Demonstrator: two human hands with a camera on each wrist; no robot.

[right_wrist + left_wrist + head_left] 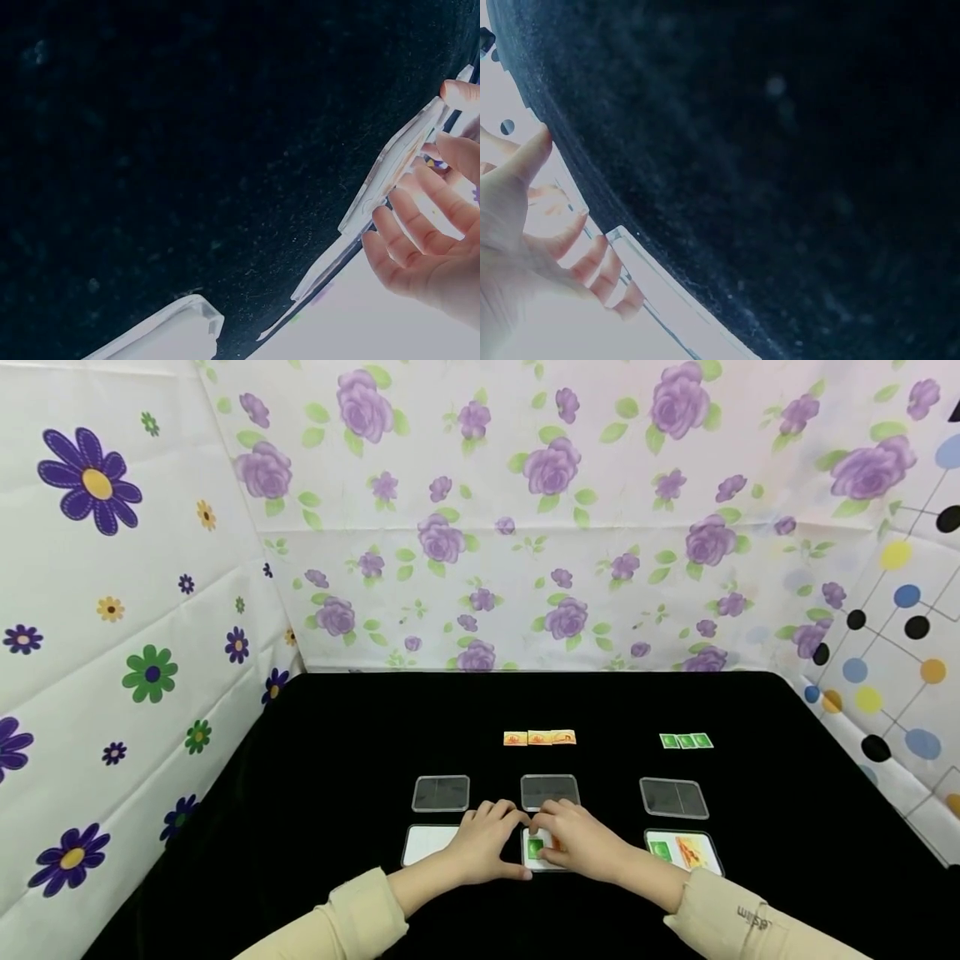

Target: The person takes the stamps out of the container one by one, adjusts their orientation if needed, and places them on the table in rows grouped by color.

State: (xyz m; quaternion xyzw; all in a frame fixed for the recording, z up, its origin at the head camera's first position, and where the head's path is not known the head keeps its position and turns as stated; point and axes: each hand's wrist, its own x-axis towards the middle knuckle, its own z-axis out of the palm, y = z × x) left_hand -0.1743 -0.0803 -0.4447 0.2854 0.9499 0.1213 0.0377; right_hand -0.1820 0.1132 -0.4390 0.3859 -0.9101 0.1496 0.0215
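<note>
Your left hand [483, 847], fingers loosely spread, lies at the left side of the middle tray [540, 865], well in from the worktop's [315, 718] far edge, likely to steady it; your right hand [581, 843] bends over its orange card [557, 842], though I can't tell whether it pinches that. The orange row [539, 738] nearer the far edge and green row [686, 741] towards the far right corner presumably sit there to stay out of your way.

We see matt black cloth [345, 735] across the lower half — speckled in the wrist views — with smooth, clear plastic trays [442, 794] below centre, paper-like orange cards [539, 737] above them, and matt cloth sleeves [367, 914] at the bottom.
</note>
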